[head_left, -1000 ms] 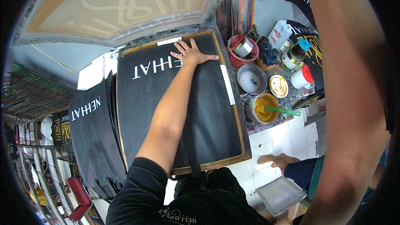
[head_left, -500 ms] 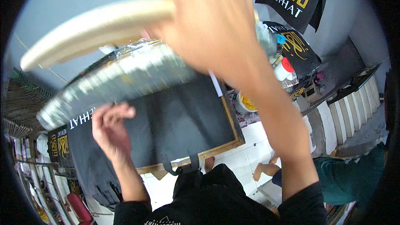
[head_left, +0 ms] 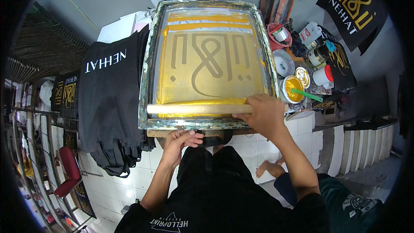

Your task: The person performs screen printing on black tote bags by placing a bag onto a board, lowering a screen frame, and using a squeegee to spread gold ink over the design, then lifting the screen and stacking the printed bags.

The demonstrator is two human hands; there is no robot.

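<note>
My right hand [head_left: 265, 116] is closed round the right part of a long pale squeegee [head_left: 194, 109], which lies across the near end of a screen printing frame [head_left: 143, 99]. A thick line of gold ink [head_left: 207, 102] runs along the squeegee's far side. Gold ink coats the mesh [head_left: 181, 88], where a curving, mirrored design shows darker. My left hand [head_left: 177, 146] hangs just below the frame's near edge with loosely curled fingers, and nothing shows in them. Its fingertips are near a black strap [head_left: 211, 141] under the frame.
Black printed bags [head_left: 112, 86] are stacked left of the frame. On the right stand an ink tub [head_left: 294, 95] with a green spatula [head_left: 307, 95], a red-lidded jar [head_left: 321, 76] and bottles. A person in dark green [head_left: 349, 205] sits low at my right. A red chair [head_left: 69, 168] stands at left.
The raised, tilted frame is now lowered flat over the work surface, covering the black bag seen there before. My right hand has come down and nearer with the squeegee; my left has moved right.
</note>
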